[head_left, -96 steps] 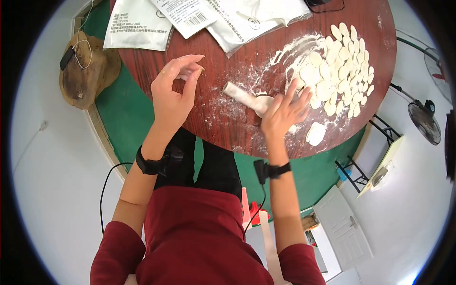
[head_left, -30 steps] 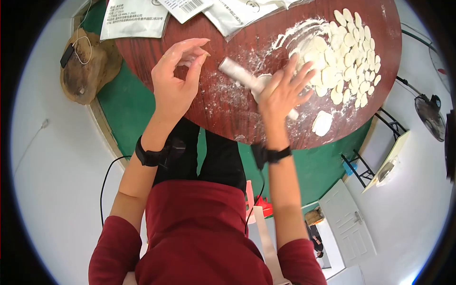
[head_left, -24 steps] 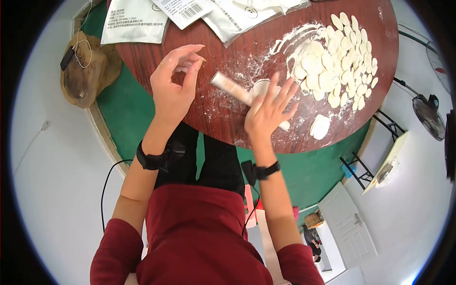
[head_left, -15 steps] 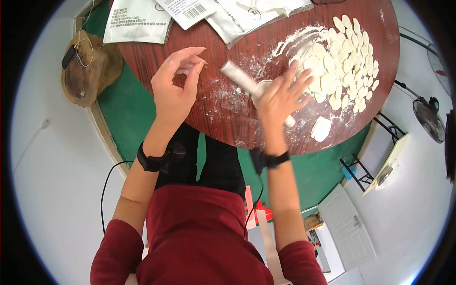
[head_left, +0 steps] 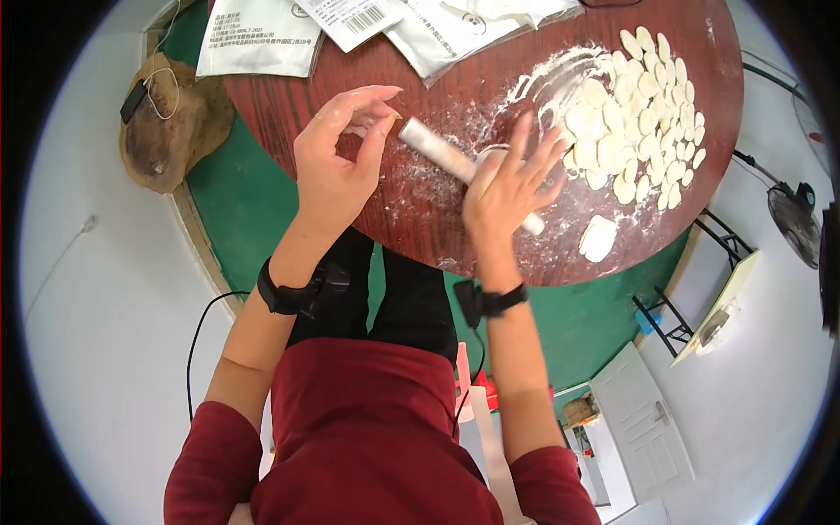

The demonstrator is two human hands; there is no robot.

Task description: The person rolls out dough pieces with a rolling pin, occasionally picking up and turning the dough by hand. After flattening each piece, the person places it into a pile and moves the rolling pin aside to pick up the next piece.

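My right hand (head_left: 507, 182) lies with fingers spread over a floury rolling pin (head_left: 436, 150), its palm on the pin. The pin slants across the dark red table, and its near end pokes out past the hand. A pale dough edge (head_left: 493, 150) shows beside the fingers; most of that piece is hidden. My left hand (head_left: 343, 144) hovers by the pin's far-left end, thumb and fingers curved but apart, with nothing visible between them. Many small flat dough rounds (head_left: 643, 122) are heaped to the right of my right hand.
A small pale dough stack (head_left: 598, 239) lies near the front edge of the round table (head_left: 289, 103). Silver-white packets (head_left: 258, 37) and a barcode packet (head_left: 354, 19) lie at the back. A wooden stump (head_left: 166, 131) with a phone stands left; a fan (head_left: 792, 214) is right.
My left hand has shifted right, closer to the pin's end. My right hand and the rolling pin have moved slightly left. The view has also shifted a little.
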